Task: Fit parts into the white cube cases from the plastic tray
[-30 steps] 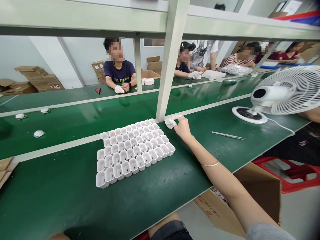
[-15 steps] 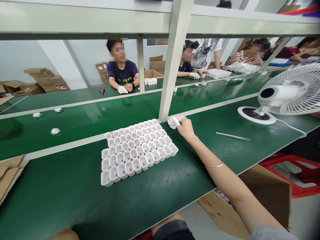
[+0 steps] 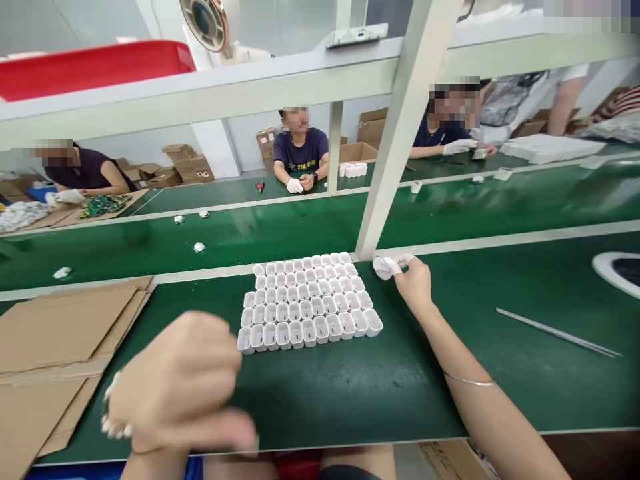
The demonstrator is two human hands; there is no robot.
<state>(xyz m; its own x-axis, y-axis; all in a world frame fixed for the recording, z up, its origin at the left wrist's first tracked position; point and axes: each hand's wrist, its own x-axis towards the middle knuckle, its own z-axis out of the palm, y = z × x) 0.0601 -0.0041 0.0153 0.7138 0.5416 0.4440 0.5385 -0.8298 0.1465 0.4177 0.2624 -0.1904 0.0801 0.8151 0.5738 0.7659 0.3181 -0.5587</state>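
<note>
Rows of white plastic cups point(image 3: 310, 307) stand packed together on the green table point(image 3: 320, 400), their open tops facing up. Beyond their right end, my right hand point(image 3: 413, 280) has its fingers closed at a crumpled white glove or cloth point(image 3: 385, 267) by the foot of the post. My left hand point(image 3: 185, 380), blurred by motion, is raised over the table's near edge, left of the cups. Its fingers are curled and the thumb points right; nothing shows in it. Metal tweezers point(image 3: 557, 332) lie on the table to the right.
Flattened cardboard point(image 3: 60, 347) covers the table's left part. A slanted post point(image 3: 395, 147) rises behind the cups. Small white bundles point(image 3: 199, 247) lie on the green belt beyond. Several people sit across it. A fan's base point(image 3: 620, 272) stands at the right edge.
The view has swung left, so cardboard and another person now show. My left hand has come up into full view. My right hand stays by the white item beside the post.
</note>
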